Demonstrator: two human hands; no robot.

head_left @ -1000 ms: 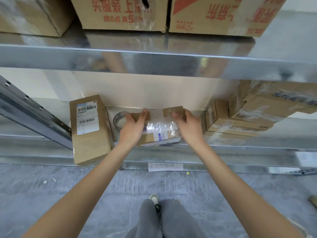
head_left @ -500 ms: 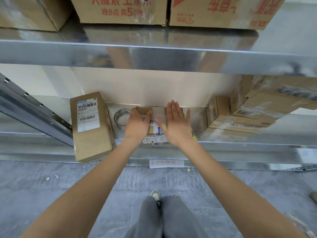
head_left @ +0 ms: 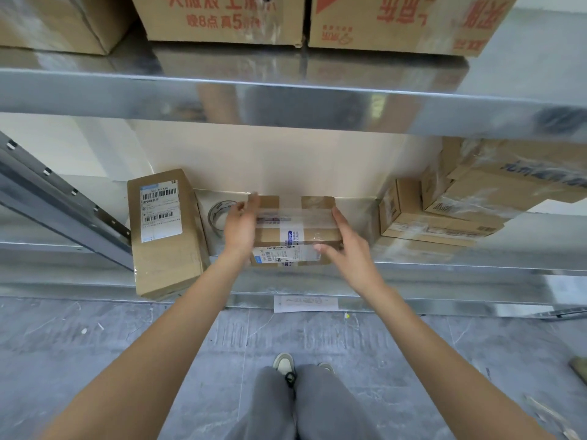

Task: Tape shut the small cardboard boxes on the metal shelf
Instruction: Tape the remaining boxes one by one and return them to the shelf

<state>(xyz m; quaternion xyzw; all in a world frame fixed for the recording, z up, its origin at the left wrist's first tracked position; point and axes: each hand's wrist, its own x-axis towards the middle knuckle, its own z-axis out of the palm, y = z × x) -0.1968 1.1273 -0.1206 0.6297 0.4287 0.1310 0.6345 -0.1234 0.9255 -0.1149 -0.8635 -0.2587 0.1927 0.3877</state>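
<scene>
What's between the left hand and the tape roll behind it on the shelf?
Nothing visible. The left hand rests against the left end of the small box; the tape roll lies just beyond it, partly hidden by the hand itself, on the metal shelf.

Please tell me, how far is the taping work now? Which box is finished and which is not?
Done: the middle box already carries crossed clear tape strips. In hand: the left hand and right hand rest at its two ends. Left: the tall box beside the tape roll shows no fresh tape. The boxes at right look wrapped, but I cannot tell for sure.
</scene>
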